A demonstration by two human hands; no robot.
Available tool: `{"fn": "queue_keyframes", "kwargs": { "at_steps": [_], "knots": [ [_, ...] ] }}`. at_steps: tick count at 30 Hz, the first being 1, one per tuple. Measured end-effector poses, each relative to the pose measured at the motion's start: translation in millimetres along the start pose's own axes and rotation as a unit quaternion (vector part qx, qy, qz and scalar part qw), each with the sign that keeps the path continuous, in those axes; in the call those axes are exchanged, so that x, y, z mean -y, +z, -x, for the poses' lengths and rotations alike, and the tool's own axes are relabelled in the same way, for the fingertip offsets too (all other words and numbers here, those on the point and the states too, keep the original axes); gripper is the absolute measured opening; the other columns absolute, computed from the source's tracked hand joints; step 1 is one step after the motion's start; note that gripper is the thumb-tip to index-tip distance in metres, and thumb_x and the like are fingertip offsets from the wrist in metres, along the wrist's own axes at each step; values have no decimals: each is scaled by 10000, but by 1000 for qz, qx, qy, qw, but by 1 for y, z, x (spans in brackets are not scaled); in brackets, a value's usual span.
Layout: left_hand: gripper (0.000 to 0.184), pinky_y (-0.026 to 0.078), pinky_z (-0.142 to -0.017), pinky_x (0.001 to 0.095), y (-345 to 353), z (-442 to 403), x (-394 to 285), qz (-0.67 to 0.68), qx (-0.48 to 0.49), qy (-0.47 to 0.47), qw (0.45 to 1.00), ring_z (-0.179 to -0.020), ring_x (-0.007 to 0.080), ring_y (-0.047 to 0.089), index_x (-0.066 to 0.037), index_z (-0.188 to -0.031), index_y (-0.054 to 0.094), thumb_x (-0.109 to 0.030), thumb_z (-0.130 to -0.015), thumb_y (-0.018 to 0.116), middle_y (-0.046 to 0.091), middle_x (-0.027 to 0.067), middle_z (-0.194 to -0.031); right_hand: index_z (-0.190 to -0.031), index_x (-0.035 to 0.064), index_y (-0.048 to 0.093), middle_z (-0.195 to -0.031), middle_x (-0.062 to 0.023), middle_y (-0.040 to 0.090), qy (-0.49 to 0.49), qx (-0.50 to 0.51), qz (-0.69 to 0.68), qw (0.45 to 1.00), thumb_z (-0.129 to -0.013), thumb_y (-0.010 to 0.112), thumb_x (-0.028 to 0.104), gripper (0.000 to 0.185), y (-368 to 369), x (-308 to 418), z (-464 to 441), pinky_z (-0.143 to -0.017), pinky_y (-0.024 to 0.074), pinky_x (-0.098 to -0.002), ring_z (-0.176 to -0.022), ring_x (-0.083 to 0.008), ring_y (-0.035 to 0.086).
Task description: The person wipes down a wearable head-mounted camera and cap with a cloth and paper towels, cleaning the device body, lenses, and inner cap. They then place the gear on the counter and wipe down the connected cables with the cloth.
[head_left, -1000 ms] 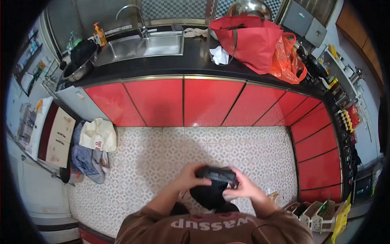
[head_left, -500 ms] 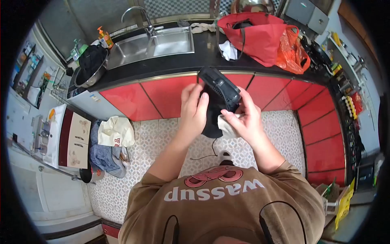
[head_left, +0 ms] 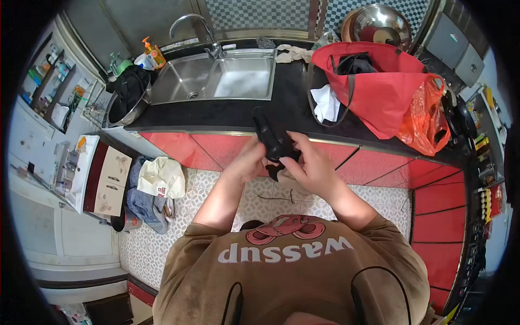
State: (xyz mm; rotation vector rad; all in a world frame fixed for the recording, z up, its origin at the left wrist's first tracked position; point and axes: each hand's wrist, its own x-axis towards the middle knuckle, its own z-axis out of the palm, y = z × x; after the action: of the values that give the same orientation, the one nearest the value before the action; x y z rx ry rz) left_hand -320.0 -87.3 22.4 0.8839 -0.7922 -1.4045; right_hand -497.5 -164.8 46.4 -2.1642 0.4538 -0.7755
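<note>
Above the floor, in front of the counter, I hold a black plastic device [head_left: 272, 140] whose exact kind I cannot make out. It is elongated and tilted, its far end overlapping the counter edge in view. My left hand [head_left: 249, 161] closes on its left side, with the fingertips partly hidden behind it. My right hand [head_left: 310, 168] grips the near right end, thumb on top. A pale cloth [head_left: 290, 179] hangs beneath my right hand, beside a bit of black material. Below, a thin dark cord [head_left: 274, 199] shows against the tiles.
The black counter [head_left: 216, 116] holds a double steel sink [head_left: 241, 78], a red tote bag [head_left: 374, 89], an orange plastic bag [head_left: 425, 122] and a metal basin [head_left: 130, 108] with black cloth. A cream bag [head_left: 161, 177] and blue-grey fabric [head_left: 142, 203] lie on the floor at left.
The device has turned and come lower and slightly left; its vented side no longer shows. Both hands shifted with it, and the pale cloth dropped below. My view tilted toward the counter.
</note>
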Motion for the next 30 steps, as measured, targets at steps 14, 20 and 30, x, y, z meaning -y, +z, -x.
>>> {"fn": "queue_keyframes", "kwargs": {
  "at_steps": [14,20,30],
  "knots": [
    [1212,438,-961,352,-83,-133,-57,-365,136,216,895,-1155,249,518,-21,-1457,138,-189,-527,897,501,155,-1265,-1426,23,320,-1321,-187,489,13,-44,10,999,-606,790,162,956,-21,-25,-115,-728,515,-323,-936,-255,650],
    [1189,431,-967,379,-89,-150,-61,-453,165,269,834,-1169,319,512,35,-1401,190,-249,-494,904,417,235,-1313,-1466,4,228,-1397,-252,373,-38,35,139,989,-558,785,171,1078,-22,-34,-144,-1016,381,-406,-1248,-377,450],
    [1164,413,-982,406,-86,-174,-47,-406,127,331,842,-1168,340,482,63,-1362,223,-260,-472,900,395,234,-1272,-1466,-19,188,-1404,-297,330,2,106,131,986,-537,768,149,1108,-47,-40,-160,-1067,335,-417,-1301,-427,384]
  ]
}}
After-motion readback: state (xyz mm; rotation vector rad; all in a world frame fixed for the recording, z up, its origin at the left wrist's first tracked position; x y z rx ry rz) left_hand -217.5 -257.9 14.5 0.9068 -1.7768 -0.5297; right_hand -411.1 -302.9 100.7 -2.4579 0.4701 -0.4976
